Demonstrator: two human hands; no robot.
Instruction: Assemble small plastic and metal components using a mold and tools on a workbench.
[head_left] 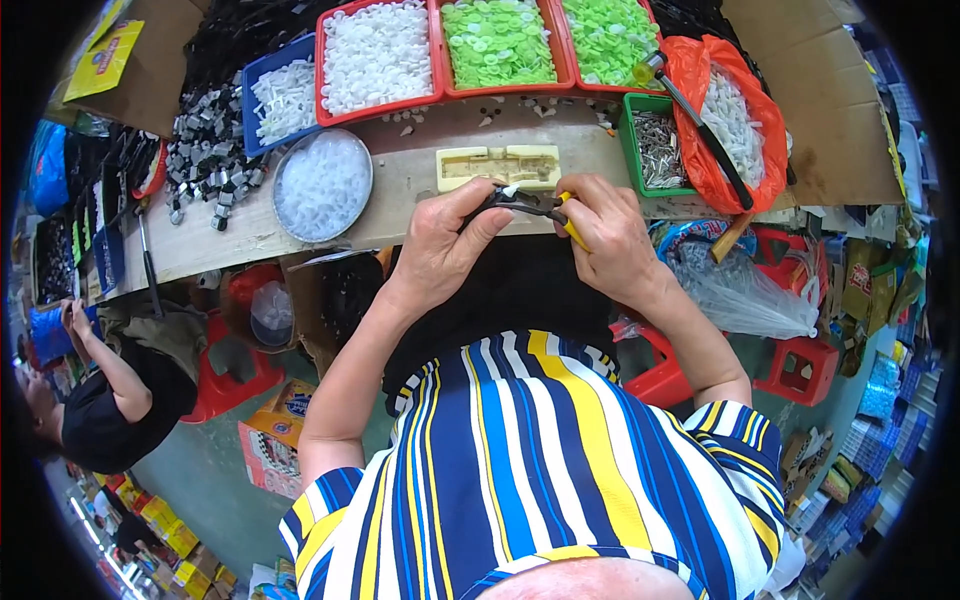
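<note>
My left hand [432,250] pinches a black curved part [497,205] between thumb and fingers, just in front of a cream-coloured moulded block [498,166]. A small white piece [511,190] shows at the top of the black part. My right hand [612,235] is closed around a yellow-handled tool [573,228]. The tool's dark front end meets the black part between my hands; its exact kind is hidden by my fingers. Both hands are raised near the bench's front edge.
Along the bench's back stand a blue tray [249,105] and red trays [384,111] of white and green pieces. A round metal dish [369,188] is left; a green tray [629,150], orange-red bag [768,160] and black-handled tool [715,145] are right. Another person [125,410] sits far left.
</note>
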